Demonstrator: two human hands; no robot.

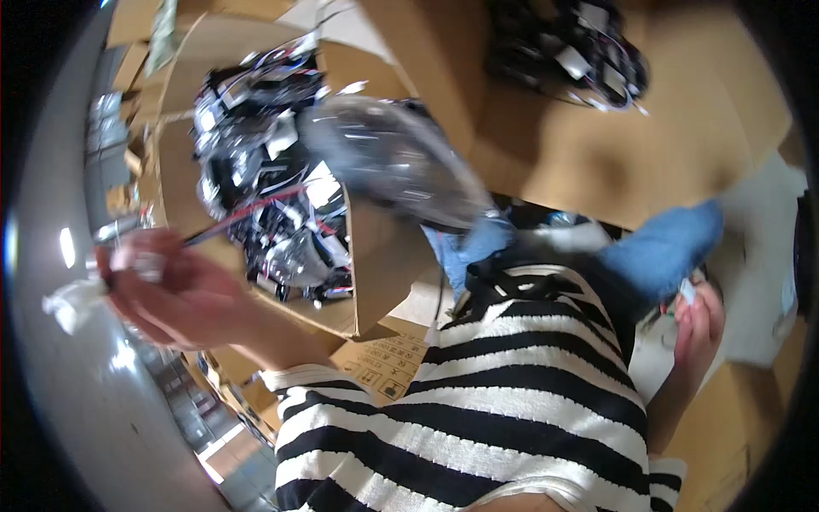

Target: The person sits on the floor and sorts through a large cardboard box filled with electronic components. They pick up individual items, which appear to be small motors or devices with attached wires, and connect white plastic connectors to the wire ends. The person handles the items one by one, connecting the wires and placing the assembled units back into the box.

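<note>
At the far left, my left hand is closed, with a thin red-and-black cable running from its fingers toward the box. A crumpled piece of white plastic sticks out on the hand's other side. A clear plastic bag with something dark inside hangs over the box edge, smeared by motion; whether the cable joins it I cannot tell. Low on the right, my right hand is closed around a small pale-blue piece beside my knee.
An open cardboard box on the left holds many bagged black cables with white labels. Another cardboard box at the upper right contains a bundle of black cables. My jeans-covered knee is against it. More cartons line the left side.
</note>
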